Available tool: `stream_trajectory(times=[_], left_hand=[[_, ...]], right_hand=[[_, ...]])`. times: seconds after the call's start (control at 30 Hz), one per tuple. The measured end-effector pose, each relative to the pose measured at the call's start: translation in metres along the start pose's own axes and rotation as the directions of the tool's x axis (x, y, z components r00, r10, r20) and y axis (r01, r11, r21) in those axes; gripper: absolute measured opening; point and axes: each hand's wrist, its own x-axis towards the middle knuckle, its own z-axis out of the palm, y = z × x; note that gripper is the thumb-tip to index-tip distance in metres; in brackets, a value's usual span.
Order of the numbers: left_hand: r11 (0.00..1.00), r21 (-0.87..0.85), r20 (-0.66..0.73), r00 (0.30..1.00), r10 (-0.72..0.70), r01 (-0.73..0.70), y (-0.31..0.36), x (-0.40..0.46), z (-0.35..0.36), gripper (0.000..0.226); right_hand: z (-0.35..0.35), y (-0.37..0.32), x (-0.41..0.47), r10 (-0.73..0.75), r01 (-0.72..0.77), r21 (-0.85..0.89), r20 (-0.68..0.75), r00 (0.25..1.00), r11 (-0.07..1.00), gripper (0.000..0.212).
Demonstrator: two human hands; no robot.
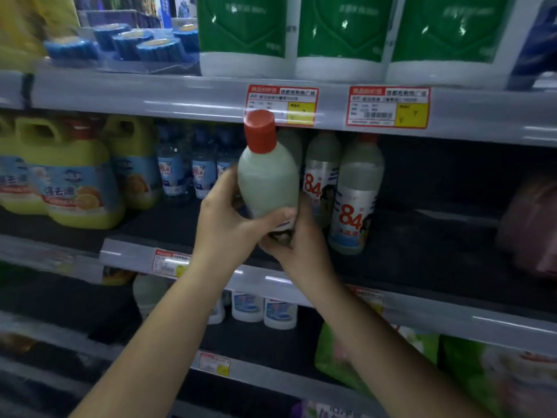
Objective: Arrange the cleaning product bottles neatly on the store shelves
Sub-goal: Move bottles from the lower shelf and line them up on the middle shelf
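Note:
I hold a pale bottle with a red cap [268,176] upright in front of the middle shelf [422,267]. My left hand [224,224] grips its lower body from the left, thumb across the front. My right hand [297,239] cups its base from below and from the right. Just right of it, two matching "84" bottles [355,200] with red-and-blue labels stand on the shelf, one behind the other. The held bottle's label is mostly hidden by my fingers.
Yellow detergent jugs [75,182] and small blue-labelled bottles [187,173] fill the shelf's left. Green-and-white jugs [340,37] stand on the shelf above, behind price tags [388,107]. White bottles [262,309] and green bags [497,375] sit below. A pink item [533,224] lies far right.

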Motion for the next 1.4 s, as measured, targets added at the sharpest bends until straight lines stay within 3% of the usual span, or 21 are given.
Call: stream_trajectory(times=[0.17, 0.6, 0.83, 1.03, 1.1, 1.23, 1.4], left_hand=[[0.998, 0.037, 0.054, 0.998, -0.044, 0.042, -0.025, 0.0, 0.02, 0.067], [0.999, 0.037, 0.168, 0.986, 0.012, -0.018, -0.038, 0.026, 0.042, 0.055], [0.997, -0.006, 0.146, 0.987, -0.07, 0.072, -0.043, 0.035, 0.058, 0.051], [0.993, 0.063, 0.221, 0.969, -0.109, 0.097, -0.054, 0.03, 0.053, 0.071], [0.988, 0.098, 0.271, 0.952, -0.143, 0.12, -0.058, 0.027, 0.046, 0.078], [0.965, 0.209, 0.336, 0.915, -0.225, 0.161, -0.062, 0.014, 0.043, 0.066], [0.955, 0.229, 0.316, 0.913, -0.256, 0.188, -0.063, 0.009, 0.049, 0.053]], right_hand=[[-0.006, 0.027, -0.004, 0.042, -0.042, 0.005, 0.013, 0.999, 0.999, 0.067], [-0.012, 0.036, 0.006, 0.146, -0.145, 0.063, -0.025, 0.989, 0.987, 0.055], [-0.011, 0.038, 0.008, 0.167, -0.162, 0.048, -0.155, 0.974, 0.986, 0.061], [-0.007, 0.041, 0.006, 0.133, -0.142, -0.047, -0.153, 0.979, 0.989, 0.061], [-0.005, 0.041, 0.006, 0.159, -0.161, -0.004, -0.143, 0.977, 0.987, 0.056], [-0.002, 0.044, 0.008, 0.136, -0.178, -0.189, -0.216, 0.967, 0.966, 0.073], [0.001, 0.046, 0.005, 0.075, -0.158, -0.249, -0.314, 0.947, 0.956, 0.082]])
